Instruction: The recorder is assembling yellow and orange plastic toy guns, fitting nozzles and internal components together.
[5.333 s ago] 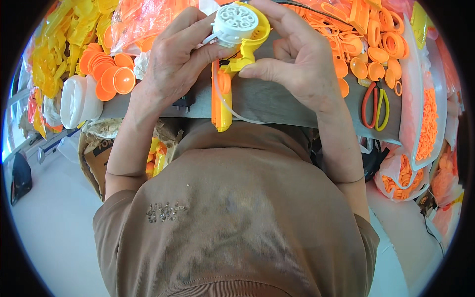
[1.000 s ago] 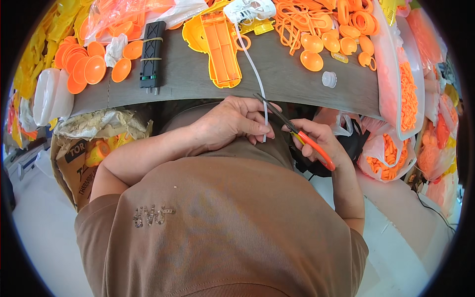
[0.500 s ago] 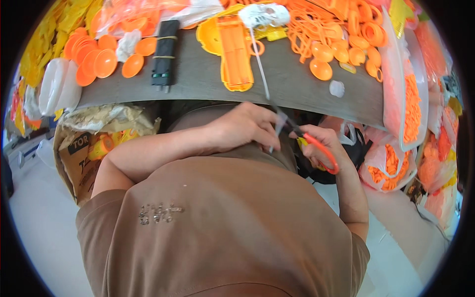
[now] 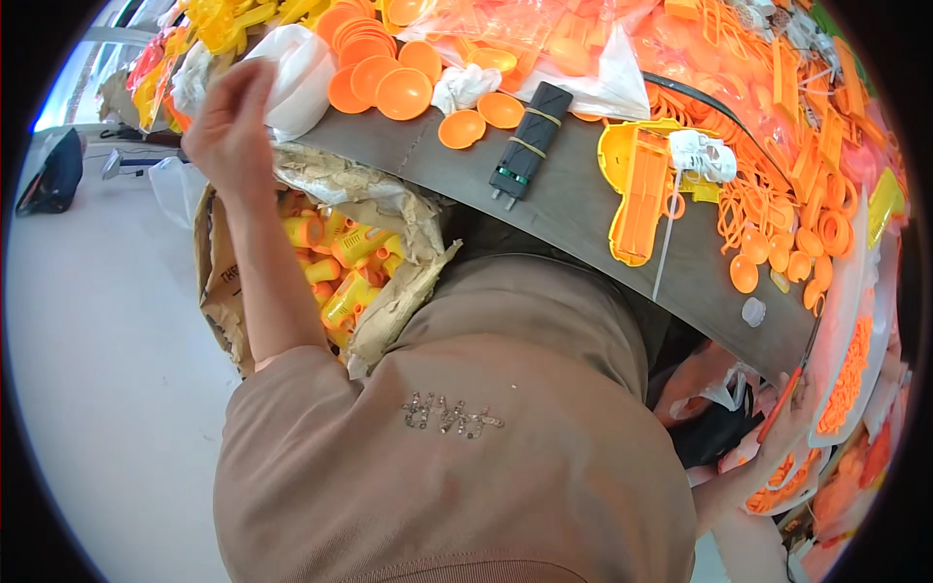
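Ten o'clock: my left hand (image 4: 229,131), its fingers pressed together, whether on anything I can't tell. Four o'clock: my right hand (image 4: 796,418) grips the red tool (image 4: 780,405), which should feel light, stiff and slick; best held mid-handle.

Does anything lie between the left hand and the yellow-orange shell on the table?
Yes. The white container beside the left hand, then the black pack nearer the shell, lie across the straight line. Whether the hand's height clears them, I cannot tell.

Bright scene, glare upper left, edges bending into black.
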`<state>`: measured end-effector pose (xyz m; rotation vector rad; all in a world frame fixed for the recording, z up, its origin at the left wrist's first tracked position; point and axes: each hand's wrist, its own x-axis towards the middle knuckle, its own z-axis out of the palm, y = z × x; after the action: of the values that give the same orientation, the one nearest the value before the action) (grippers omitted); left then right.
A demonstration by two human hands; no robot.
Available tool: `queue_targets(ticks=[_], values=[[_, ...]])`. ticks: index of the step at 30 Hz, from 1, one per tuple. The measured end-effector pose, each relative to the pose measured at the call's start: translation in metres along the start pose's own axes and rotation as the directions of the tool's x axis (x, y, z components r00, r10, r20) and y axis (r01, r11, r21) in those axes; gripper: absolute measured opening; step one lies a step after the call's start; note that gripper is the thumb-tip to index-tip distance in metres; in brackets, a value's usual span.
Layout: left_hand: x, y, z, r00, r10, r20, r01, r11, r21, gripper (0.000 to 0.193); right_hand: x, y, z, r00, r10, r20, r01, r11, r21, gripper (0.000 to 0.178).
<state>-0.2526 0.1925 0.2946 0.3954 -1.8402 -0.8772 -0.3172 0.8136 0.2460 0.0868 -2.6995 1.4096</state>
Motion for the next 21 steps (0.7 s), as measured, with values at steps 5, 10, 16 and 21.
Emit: queue_targets(ticks=[5,10,16,21], values=[[0.048,-0.047,-0.040,0.931,-0.190,0.311,-0.097,0.693,0.714,0.022,0.007,0.022,0.004,0.965,0.258,-0.034,-0.252,0.892,-0.376,0.033],[0.043,-0.015,-0.021,0.927,0.303,0.220,-0.374,0.789,0.487,0.014,0.001,0.001,0.030,0.999,-0.010,-0.043,-0.016,0.825,-0.565,0.041],[-0.094,0.108,0.106,0.228,0.679,0.697,-0.441,0.711,-0.548,0.022,0.013,-0.011,0.059,0.994,-0.062,-0.088,-0.011,0.753,-0.658,0.042],[-0.164,0.134,0.165,-0.079,0.749,0.658,-0.575,0.505,-0.644,0.019,0.026,-0.033,0.072,0.992,-0.020,-0.121,-0.073,0.696,-0.715,0.036]])
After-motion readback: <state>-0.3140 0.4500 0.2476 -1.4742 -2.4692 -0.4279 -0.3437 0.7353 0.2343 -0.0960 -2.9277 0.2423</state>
